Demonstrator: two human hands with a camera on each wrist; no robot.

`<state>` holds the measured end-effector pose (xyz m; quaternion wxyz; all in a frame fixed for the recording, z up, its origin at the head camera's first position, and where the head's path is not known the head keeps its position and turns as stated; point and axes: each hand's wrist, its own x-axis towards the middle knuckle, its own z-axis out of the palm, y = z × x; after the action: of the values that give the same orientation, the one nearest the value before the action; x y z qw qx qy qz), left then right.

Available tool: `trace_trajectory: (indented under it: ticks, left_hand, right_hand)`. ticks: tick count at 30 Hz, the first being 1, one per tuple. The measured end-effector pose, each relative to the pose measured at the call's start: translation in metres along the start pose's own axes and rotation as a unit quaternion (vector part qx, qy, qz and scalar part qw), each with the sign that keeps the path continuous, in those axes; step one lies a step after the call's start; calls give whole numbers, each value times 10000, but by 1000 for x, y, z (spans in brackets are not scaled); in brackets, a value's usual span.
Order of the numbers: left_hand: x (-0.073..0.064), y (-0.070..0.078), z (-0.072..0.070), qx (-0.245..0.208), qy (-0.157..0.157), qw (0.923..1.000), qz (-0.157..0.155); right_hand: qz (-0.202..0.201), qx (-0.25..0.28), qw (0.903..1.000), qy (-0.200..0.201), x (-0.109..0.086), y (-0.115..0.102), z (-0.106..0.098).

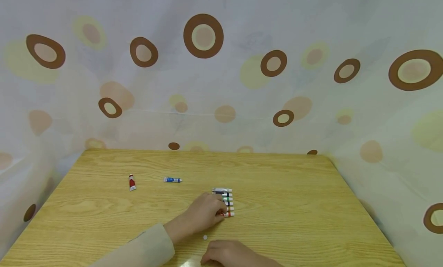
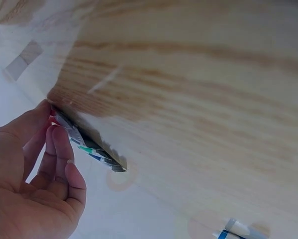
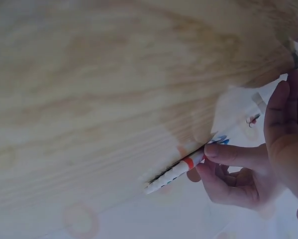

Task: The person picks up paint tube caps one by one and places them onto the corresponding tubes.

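A row of several small paint tubes (image 1: 227,199) lies side by side on the table, their white caps to the right. Over the left part of the row is my left hand (image 1: 204,212), covering the tubes' lower ends. Its thumb and index finger pinch the nearest tube, a red-banded paint tube (image 3: 189,163), also visible at the fingertips in the left wrist view. My right hand (image 1: 230,253) rests on the table near the front, fingers loosely bent, with nothing visible in it. In the right wrist view its fingers (image 3: 283,107) show at the right edge.
A red paint tube (image 1: 132,182) and a blue paint tube (image 1: 172,179) lie apart on the left side of the wooden table (image 1: 294,205). A small white disc (image 1: 205,237) lies between the hands. Patterned curtain (image 1: 225,86) surrounds the table's back and sides.
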<state>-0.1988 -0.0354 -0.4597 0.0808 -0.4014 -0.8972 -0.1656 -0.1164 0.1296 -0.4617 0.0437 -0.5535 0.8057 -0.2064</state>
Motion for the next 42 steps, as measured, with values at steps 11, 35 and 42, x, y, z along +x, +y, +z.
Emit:
trace_trajectory:
  ticks: [11,35,42]
  left_hand:
    - [-1,-1,-2,62,15,10000,-5]
    - [-22,-35,-29,-44,471,9968,-644]
    - [-30,-47,-38,81,608,9950,-782]
  right_hand:
    - [-570,-192,9978,282,6,-2,10]
    - [722,1052,9918,76,1,-6,-26]
    - [954,1276,9870,223,-3,-6,-33]
